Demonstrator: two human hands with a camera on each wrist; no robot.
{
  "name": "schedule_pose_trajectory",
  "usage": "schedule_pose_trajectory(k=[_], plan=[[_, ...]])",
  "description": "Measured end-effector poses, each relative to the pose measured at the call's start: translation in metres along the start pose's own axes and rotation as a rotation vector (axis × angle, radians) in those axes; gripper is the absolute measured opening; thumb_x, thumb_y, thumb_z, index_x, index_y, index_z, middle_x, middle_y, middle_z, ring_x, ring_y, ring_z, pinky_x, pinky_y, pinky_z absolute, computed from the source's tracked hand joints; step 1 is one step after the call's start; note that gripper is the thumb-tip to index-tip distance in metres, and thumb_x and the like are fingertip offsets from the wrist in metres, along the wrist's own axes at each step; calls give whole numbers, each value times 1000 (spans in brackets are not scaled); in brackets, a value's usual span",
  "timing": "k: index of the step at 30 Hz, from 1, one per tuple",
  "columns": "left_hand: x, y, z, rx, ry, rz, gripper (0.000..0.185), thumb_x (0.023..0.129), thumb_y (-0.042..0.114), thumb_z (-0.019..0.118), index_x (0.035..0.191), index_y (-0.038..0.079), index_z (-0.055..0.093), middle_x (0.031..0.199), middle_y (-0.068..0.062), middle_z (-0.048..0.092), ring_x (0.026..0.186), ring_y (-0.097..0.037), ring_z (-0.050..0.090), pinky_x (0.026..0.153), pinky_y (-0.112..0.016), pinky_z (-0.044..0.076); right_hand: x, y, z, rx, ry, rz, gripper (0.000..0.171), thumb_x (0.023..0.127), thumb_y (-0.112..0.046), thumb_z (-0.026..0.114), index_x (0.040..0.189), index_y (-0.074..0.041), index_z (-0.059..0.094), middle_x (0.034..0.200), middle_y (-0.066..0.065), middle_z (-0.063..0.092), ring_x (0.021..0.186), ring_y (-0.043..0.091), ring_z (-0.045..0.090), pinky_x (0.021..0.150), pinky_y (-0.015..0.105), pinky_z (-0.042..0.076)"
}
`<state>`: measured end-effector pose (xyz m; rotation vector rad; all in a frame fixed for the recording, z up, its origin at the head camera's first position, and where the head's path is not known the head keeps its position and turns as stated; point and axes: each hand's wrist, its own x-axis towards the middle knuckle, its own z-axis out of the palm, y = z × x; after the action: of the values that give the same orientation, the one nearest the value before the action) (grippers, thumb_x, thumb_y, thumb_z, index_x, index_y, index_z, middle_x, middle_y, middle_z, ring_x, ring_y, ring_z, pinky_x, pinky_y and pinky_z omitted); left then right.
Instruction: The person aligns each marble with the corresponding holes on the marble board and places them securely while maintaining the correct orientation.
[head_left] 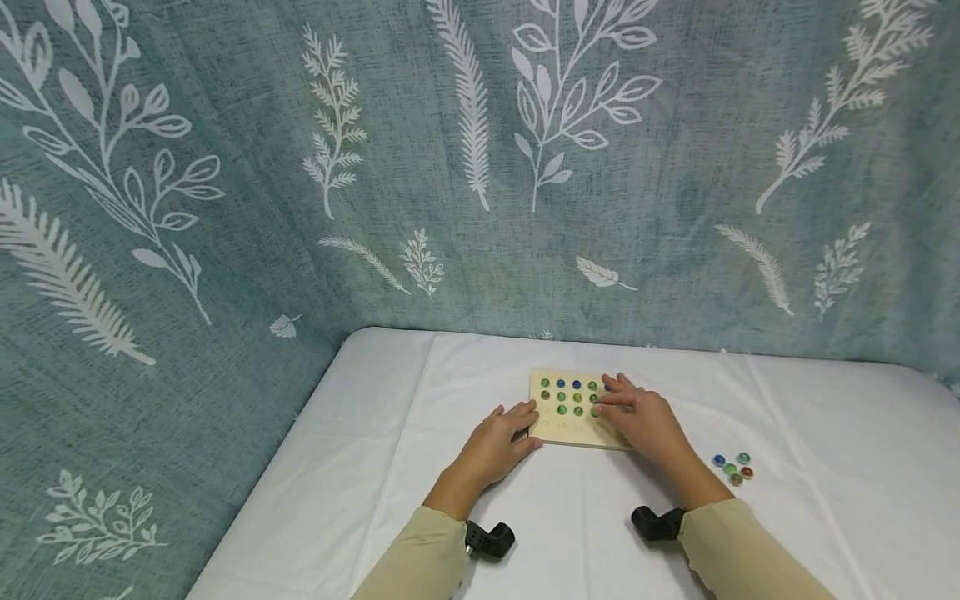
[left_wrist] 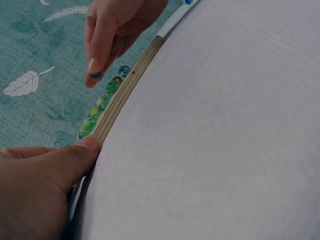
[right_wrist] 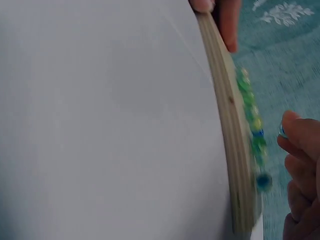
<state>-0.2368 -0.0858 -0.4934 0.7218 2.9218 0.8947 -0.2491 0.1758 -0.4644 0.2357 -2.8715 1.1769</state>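
A wooden peg board [head_left: 570, 430] lies on the white table, with several green and blue glass beads [head_left: 569, 397] in its upper rows of dimples. My left hand [head_left: 523, 422] rests on the board's left near corner, the thumb [left_wrist: 75, 155] against its edge [left_wrist: 125, 95]. Over the board's right side, my right hand [head_left: 611, 397] pinches a blue bead [left_wrist: 95, 75] in its fingertips, just above the bead rows. The right wrist view shows the board edge-on [right_wrist: 232, 150], the beads [right_wrist: 250, 115] blurred and the blue bead [right_wrist: 282, 131] at my fingertip.
A small pile of loose beads [head_left: 733, 468] lies on the white cloth [head_left: 825, 467] to the right of my right wrist. A teal leaf-print curtain [head_left: 480, 167] hangs close behind and to the left of the table. The table's left edge [head_left: 277, 467] runs near my left arm.
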Motion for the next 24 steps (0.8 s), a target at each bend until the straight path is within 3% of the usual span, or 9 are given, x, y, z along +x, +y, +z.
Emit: schedule_pose_trajectory(k=[9, 14, 20, 24], plan=[[1, -1, 0, 24, -7, 26, 53, 95, 36, 64, 143, 15, 53, 154, 6, 42, 143, -12, 39, 124, -38, 25, 12, -30, 37, -70, -8, -51, 29, 92, -26, 70, 113, -7, 75, 150, 9, 46, 147, 35, 29, 119, 64, 20], [2, -2, 0, 39, -19, 33, 54, 96, 39, 63, 144, 16, 52, 155, 7, 41, 143, -11, 38, 124, -38, 25, 18, -38, 45, -125, -24, -86, 27, 91, -23, 71, 112, -7, 75, 150, 12, 47, 146, 36, 30, 119, 63, 23], [2, -2, 0, 38, -16, 34, 55, 96, 38, 62, 145, 16, 51, 155, 6, 41, 143, -12, 38, 124, -38, 25, 24, -45, 52, -183, -62, -78, 26, 91, -24, 71, 113, -10, 76, 151, 12, 45, 146, 40, 27, 113, 74, 21], [1, -1, -1, 24, -16, 28, 56, 96, 37, 62, 145, 14, 50, 155, 5, 41, 143, -12, 38, 125, -38, 25, 25, -48, 54, -199, -79, -71, 27, 91, -23, 72, 114, -9, 75, 152, 12, 44, 147, 42, 26, 115, 71, 21]])
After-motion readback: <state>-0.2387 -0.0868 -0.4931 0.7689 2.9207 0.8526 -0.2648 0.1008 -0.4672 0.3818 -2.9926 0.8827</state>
